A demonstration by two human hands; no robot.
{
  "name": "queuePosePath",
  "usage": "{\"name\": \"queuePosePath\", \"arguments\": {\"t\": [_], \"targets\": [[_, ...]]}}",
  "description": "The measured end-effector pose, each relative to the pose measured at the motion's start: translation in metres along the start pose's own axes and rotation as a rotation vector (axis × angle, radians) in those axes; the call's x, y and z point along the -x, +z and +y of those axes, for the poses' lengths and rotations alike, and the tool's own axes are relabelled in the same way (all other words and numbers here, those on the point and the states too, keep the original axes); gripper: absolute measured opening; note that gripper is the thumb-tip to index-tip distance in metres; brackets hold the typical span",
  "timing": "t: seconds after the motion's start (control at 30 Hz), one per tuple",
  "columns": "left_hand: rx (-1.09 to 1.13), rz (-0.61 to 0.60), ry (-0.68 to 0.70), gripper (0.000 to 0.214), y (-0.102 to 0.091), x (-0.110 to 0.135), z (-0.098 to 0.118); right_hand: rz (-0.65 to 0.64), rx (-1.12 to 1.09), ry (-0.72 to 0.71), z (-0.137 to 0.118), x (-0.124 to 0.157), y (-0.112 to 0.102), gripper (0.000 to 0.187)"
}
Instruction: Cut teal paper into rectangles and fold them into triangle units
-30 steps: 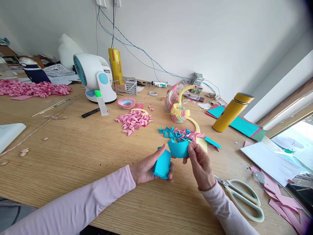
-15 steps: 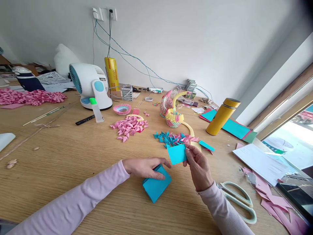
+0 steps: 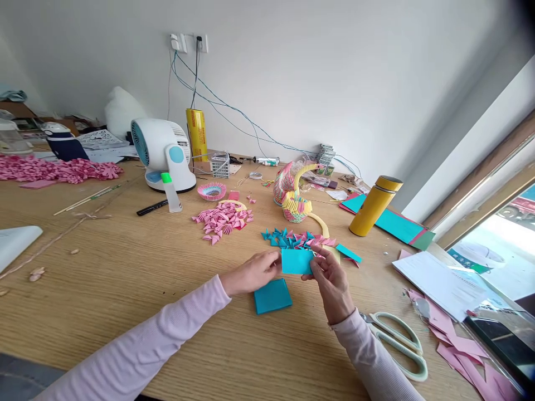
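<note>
right hand (image 3: 335, 283) pinching flat blue rectangular paper sheet (image 3: 296, 262), looks unfolded; left hand (image 3: 252, 273) at its edge, grip unclear. blue folded-paper triangles (image 3: 286, 239) done; blue paper stack (image 3: 273, 297) left on counter (image 3: 251, 356).

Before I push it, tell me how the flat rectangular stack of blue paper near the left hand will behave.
The blue paper stack looks unbound, so its sheets may slide apart. Lying low and flat, it probably won't tip or roll.
</note>
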State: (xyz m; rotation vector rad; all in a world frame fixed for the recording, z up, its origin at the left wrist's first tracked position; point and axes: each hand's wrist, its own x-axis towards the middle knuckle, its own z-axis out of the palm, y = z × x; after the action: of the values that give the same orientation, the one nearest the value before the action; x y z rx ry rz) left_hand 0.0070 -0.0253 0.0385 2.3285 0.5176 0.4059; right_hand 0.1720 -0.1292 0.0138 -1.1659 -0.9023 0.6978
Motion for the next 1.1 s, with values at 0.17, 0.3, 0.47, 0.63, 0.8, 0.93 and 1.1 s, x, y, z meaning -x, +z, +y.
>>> {"name": "queuePosePath", "arguments": {"t": [0.17,0.3,0.47,0.63,0.8,0.93,1.1], "targets": [[0.648,0.098,-0.192,0.041,0.01,0.01,0.008,-0.036,0.035,-0.071,0.0,0.004,0.005,0.04],[0.71,0.191,-0.157,0.033,0.017,0.009,0.011,-0.072,0.079,-0.091,0.003,0.006,0.006,0.043],[0.634,0.228,-0.087,0.028,0.017,0.011,0.011,-0.154,0.097,-0.034,0.002,0.005,0.006,0.025],[0.589,0.18,-0.089,0.033,0.013,0.016,0.008,-0.19,0.029,0.025,-0.005,0.004,0.008,0.03],[0.699,0.14,-0.114,0.032,0.01,0.016,0.005,-0.204,-0.069,0.07,-0.006,0.005,0.004,0.024],[0.81,0.104,-0.108,0.032,0.007,0.018,0.006,-0.19,-0.119,0.082,-0.006,0.007,0.001,0.022],[0.938,0.109,-0.113,0.027,0.007,0.02,0.007,-0.166,-0.13,0.097,-0.013,0.007,0.004,0.021]]}}
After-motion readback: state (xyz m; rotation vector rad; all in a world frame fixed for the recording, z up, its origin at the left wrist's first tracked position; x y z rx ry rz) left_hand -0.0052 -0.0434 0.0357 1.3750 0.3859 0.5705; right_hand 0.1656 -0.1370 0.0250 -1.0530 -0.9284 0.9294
